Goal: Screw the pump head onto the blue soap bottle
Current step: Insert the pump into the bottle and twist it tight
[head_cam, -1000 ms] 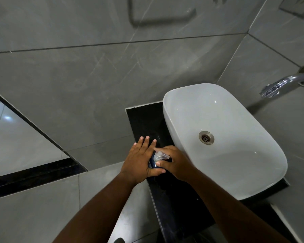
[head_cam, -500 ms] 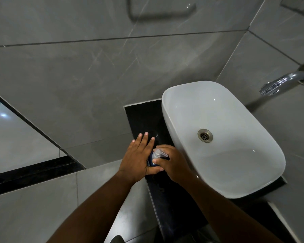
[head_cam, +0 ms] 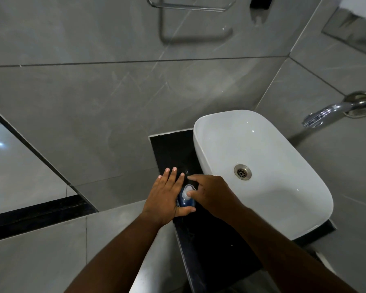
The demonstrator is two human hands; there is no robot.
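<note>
On the black counter (head_cam: 209, 250), both hands grip the label-hidden blue soap bottle (head_cam: 186, 201).

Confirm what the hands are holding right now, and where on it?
Left hand braces the blue soap bottle by its side, thumb across the front. Right hand pinches the clear pump head on top with its fingertips.

A white basin (head_cam: 262, 144) sits on a black counter (head_cam: 209, 246) below a chrome tap (head_cam: 330, 112).
</note>
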